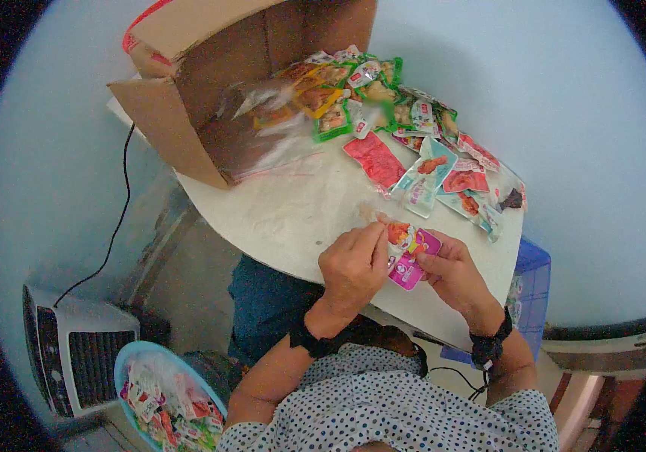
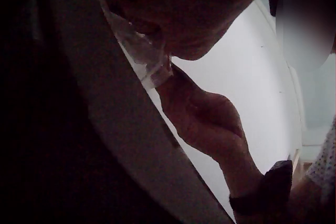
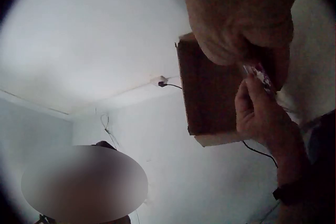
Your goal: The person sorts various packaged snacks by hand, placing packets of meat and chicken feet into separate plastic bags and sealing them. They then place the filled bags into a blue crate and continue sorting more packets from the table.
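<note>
Both hands are at a small purple-and-white snack packet (image 1: 407, 270) with a picture of food on it, held over the near edge of the white table. My left hand (image 1: 354, 270) pinches its left edge between thumb and fingers. On the other side my right hand (image 1: 456, 271) grips the packet, thumb lying on its printed front. Clear plastic (image 2: 140, 50) shows between the hands in the left wrist view. In the right wrist view the left hand (image 3: 266, 113) meets the packet just below the right hand (image 3: 241, 19), which hides much of it.
Beyond the hands lie several snack packets, including a red one (image 1: 376, 162) and a pale blue one (image 1: 427, 175). An opened cardboard box (image 1: 169, 128) lies at the back left. A blue tub (image 1: 123, 354) full of packets and a blue crate (image 1: 535, 294) flank the table.
</note>
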`<state>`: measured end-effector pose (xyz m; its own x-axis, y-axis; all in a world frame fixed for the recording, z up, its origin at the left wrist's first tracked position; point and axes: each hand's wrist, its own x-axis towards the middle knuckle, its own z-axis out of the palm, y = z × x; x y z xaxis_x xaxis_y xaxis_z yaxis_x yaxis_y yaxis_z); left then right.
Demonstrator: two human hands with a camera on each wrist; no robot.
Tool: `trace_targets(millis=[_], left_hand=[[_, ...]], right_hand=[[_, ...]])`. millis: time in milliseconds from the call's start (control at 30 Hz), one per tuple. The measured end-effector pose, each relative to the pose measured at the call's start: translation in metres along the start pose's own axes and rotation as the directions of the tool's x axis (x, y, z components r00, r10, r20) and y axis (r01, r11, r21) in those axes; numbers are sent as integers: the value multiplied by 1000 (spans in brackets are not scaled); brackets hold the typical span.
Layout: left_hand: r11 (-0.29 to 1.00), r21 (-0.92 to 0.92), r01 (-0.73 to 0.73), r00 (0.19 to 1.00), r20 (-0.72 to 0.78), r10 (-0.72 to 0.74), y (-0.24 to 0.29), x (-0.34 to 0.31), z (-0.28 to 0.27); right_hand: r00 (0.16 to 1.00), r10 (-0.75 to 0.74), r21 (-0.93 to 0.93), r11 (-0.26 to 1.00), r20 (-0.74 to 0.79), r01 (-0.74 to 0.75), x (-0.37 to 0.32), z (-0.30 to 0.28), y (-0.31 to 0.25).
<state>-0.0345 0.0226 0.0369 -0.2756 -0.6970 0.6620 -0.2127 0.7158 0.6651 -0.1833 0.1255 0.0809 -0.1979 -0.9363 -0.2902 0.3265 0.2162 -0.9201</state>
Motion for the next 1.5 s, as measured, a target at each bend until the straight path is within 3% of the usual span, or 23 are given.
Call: trace_targets(millis=[233,333,433,633,733,833,933,1033,1133,1233,1333,1433,1500], left_hand=[[999,30,-17,992,125,13,14,-4,-4],[990,-22,-136,991,-20,135,8,-4,5],[993,-9,-121,992,26,121,8,-3,-1],[991,-58,-117,993,3,117,1,-5,3],[992,-85,-90,996,2,91,2,0,-1],[985,-110,-129,992,-27,127,-2,4,-2],[987,-138,-85,996,-28,82,-8,3,-2],[975,-221,-30,999,-27,24,-13,1,-1],[964,-267,23,999,-19,-30,-22,-6,3],[961,-275,35,999,-21,-42,-20,-4,2],[966,-241,95,995,50,-85,-17,-3,-2],[970,-233,65,996,69,-50,-19,-3,-2],[969,-241,49,998,43,-40,-20,-4,-1]], right_hand=[[991,-19,205,979,135,-9,15,9,5],[981,2,171,985,192,-35,25,13,8],[956,8,131,990,293,-49,34,15,10],[985,-41,-176,982,167,71,56,18,34],[969,-151,-518,823,197,234,59,29,22],[965,-144,-559,792,219,245,67,24,34],[969,-95,-489,849,229,199,65,30,27],[961,-40,-632,745,273,211,61,29,13],[948,205,-532,846,244,-46,48,23,-15],[966,242,-593,792,92,-142,41,16,-55],[998,-29,-562,827,-51,-5,62,5,-79],[978,-164,-460,883,-127,88,110,-16,-78],[989,-101,-366,929,-110,55,140,-20,-79]])
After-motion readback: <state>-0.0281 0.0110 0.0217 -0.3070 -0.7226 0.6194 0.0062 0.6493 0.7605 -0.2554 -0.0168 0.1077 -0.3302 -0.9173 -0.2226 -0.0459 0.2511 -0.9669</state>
